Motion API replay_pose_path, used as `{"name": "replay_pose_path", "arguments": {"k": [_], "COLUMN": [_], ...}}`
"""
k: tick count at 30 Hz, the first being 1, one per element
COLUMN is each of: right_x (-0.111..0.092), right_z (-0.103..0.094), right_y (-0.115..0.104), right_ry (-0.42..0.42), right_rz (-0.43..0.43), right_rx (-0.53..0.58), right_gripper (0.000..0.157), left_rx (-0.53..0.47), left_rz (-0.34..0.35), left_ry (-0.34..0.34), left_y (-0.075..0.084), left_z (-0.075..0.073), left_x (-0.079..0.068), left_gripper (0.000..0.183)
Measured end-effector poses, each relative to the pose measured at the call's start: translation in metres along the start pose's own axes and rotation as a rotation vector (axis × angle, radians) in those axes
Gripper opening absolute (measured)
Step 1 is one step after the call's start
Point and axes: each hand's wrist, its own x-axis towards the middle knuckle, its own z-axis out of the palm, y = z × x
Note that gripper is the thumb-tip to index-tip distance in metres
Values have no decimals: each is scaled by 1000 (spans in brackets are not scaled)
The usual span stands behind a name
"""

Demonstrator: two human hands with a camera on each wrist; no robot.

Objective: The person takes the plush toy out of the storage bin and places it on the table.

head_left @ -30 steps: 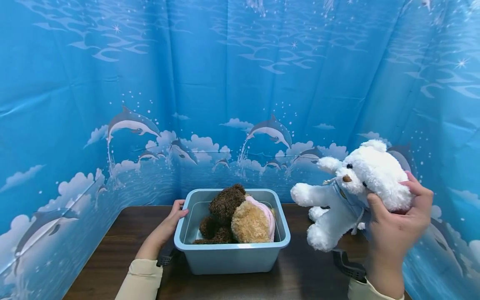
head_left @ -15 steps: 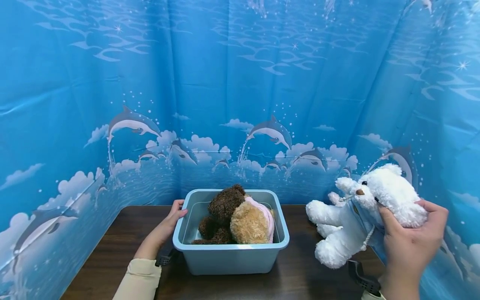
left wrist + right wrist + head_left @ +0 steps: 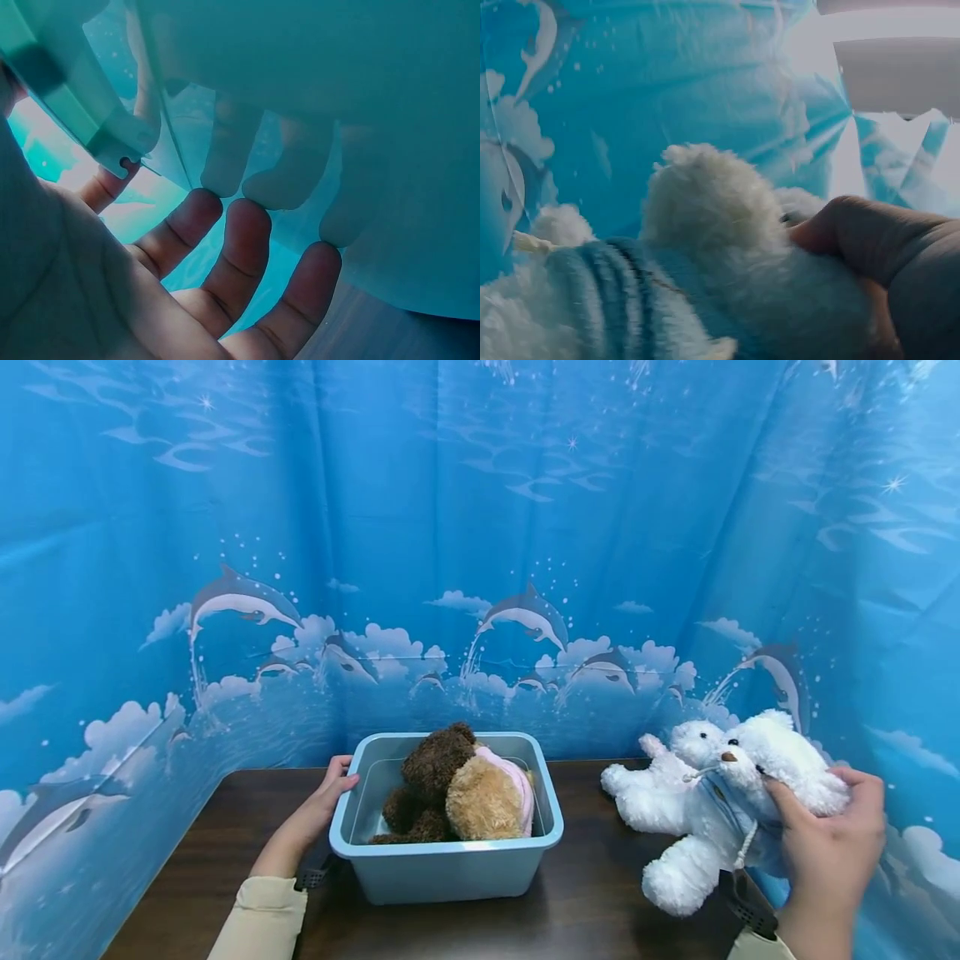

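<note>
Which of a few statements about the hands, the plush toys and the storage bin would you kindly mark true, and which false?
1. The right hand grips the white teddy bear by its head. True.
2. The left hand touches the storage bin. True.
3. The white teddy bear lies inside the storage bin. False: it is outside, to the right.
4. Inside the storage bin, a dark brown plush toy lies beside a tan plush toy. True.
5. The blue curtain is plain. False: it bears printed dolphins.
</note>
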Motion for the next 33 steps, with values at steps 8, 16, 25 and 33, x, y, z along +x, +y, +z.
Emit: {"name": "replay_pose_path", "arguments": {"k": [8,16,25,33], "right_x": [27,44,55,57], "right_z": [-9,-12,-8,0], "right_y": [41,67,89,98], "right_ry": [-103,-156,-250,-274], "right_rz": [128,243,244,259], "right_rx": [-142,-132,-184,-175], "right_gripper": [48,45,51,74], "left_rx": [6,7,7,13], "left_rz": [-33,-11,-20,-27], "left_ry": [5,6,1,3], "left_y": [-5,-3,-5,-6], "left_z": [3,-2,-2,-3], "left_x": [-1,4,6,3], "left_gripper": [67,66,65,66]}}
